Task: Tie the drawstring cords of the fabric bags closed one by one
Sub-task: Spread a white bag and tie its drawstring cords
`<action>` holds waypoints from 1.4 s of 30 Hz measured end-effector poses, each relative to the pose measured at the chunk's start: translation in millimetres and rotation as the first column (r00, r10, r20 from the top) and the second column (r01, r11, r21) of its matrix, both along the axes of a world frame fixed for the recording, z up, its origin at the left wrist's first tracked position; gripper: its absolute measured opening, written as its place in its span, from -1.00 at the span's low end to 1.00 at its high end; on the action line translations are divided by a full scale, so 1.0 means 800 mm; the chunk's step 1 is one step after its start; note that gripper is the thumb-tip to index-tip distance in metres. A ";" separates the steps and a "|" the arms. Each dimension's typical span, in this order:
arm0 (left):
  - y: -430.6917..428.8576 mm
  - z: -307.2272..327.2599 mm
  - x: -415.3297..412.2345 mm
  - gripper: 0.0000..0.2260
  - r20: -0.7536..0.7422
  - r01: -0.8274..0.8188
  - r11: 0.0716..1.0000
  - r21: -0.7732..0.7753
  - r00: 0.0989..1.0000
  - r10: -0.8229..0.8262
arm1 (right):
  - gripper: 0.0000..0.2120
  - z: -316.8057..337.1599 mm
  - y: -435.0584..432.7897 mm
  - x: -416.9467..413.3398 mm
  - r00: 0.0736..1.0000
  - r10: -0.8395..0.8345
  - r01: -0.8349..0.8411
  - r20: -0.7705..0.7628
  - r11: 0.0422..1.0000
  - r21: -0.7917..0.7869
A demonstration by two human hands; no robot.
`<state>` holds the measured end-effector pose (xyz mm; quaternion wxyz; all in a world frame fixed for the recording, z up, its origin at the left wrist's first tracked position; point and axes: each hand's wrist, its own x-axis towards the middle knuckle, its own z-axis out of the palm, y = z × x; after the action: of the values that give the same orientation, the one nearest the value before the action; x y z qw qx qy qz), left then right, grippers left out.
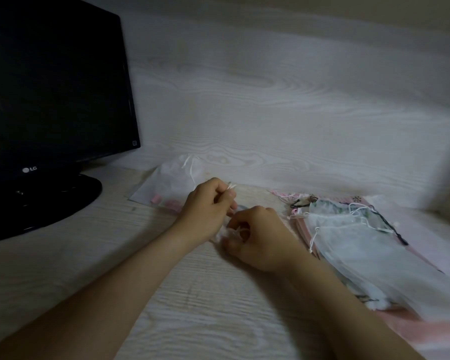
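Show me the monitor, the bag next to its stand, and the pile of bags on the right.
monitor [55,81]: head view, middle of the dark screen.
bag by the monitor [172,181]: head view, its sheer white front.
pile of bags [361,236]: head view, top white bag.

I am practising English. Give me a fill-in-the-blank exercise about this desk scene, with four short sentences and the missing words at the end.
1. The left hand and the right hand each pinch a cord of ___ colour.
2. The black monitor carries the letters ___.
3. The pile of sheer bags lies on the person's ___ side.
4. The single bag beyond the left hand holds small ___ pieces.

Missing words: white; LG; right; pink.
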<state>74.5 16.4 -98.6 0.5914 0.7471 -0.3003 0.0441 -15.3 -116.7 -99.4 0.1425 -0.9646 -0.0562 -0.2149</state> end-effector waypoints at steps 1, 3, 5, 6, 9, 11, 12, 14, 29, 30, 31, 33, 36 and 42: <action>0.001 0.002 -0.002 -0.83 0.002 0.031 0.999 -0.011 1.000 -0.031 | -0.89 -0.001 0.001 0.001 1.000 -0.016 0.016 0.010 1.000 -0.019; 0.001 0.007 -0.006 -0.81 0.029 0.091 0.995 -0.040 0.996 -0.090 | -0.83 0.002 0.003 -0.001 0.996 -0.088 0.088 0.015 0.993 -0.075; 0.000 0.008 -0.008 -0.80 0.088 0.112 0.993 -0.033 0.990 -0.109 | -0.80 0.005 0.002 -0.001 0.986 -0.164 0.163 0.012 0.971 -0.174; -0.002 0.007 -0.009 -0.81 0.113 0.108 0.994 -0.027 0.988 -0.105 | -0.80 0.005 0.001 -0.001 0.983 -0.181 0.180 0.015 0.961 -0.211; -0.006 0.004 -0.010 -0.81 0.122 0.079 0.996 -0.029 0.990 -0.075 | -0.77 0.005 0.001 -0.003 0.986 -0.164 0.162 0.003 0.972 -0.169; -0.007 0.002 -0.010 -0.80 0.080 0.080 0.996 -0.046 0.994 -0.076 | -0.77 0.008 0.004 -0.008 0.990 -0.137 0.137 -0.036 0.991 -0.004; -0.007 0.001 -0.008 -0.80 0.053 0.079 0.996 -0.052 0.996 -0.076 | -0.80 0.011 0.006 -0.010 0.989 -0.135 0.140 -0.061 0.986 0.091; -0.006 -0.001 -0.004 -0.78 -0.001 0.066 0.996 -0.055 0.998 -0.066 | -0.84 0.012 0.007 -0.006 0.986 -0.145 0.164 -0.086 0.945 0.282; 0.010 0.015 -0.010 -0.80 -0.273 0.165 0.984 0.067 0.952 -0.141 | -0.72 0.028 0.005 -0.011 0.942 -0.241 -0.097 0.233 0.469 0.878; 0.011 0.016 -0.012 -0.80 -0.268 0.194 0.976 0.097 0.950 -0.162 | -0.69 0.027 0.006 -0.010 0.940 -0.215 -0.114 0.264 0.532 0.839; 0.011 0.018 -0.014 -0.78 -0.262 0.224 0.965 0.134 0.947 -0.183 | -0.65 0.025 0.006 -0.009 0.940 -0.185 -0.129 0.286 0.584 0.802; 0.012 0.020 -0.017 -0.68 -0.252 0.262 0.944 0.198 0.945 -0.210 | -0.63 0.021 0.006 -0.008 0.943 -0.139 -0.137 0.302 0.665 0.734; 0.015 0.023 -0.020 -0.67 -0.239 0.298 0.924 0.238 0.941 -0.241 | -0.69 0.016 0.003 -0.005 0.951 -0.103 -0.113 0.290 0.762 0.638; 0.017 0.023 -0.019 -0.56 -0.222 0.329 0.913 0.239 0.934 -0.278 | -0.61 0.010 -0.005 -0.002 0.959 -0.054 -0.109 0.277 0.834 0.540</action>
<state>59.6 30.1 -79.8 0.5075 0.7662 -0.3607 -0.1593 -16.9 -121.0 -91.7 0.4072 -0.8414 -0.0257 -0.3544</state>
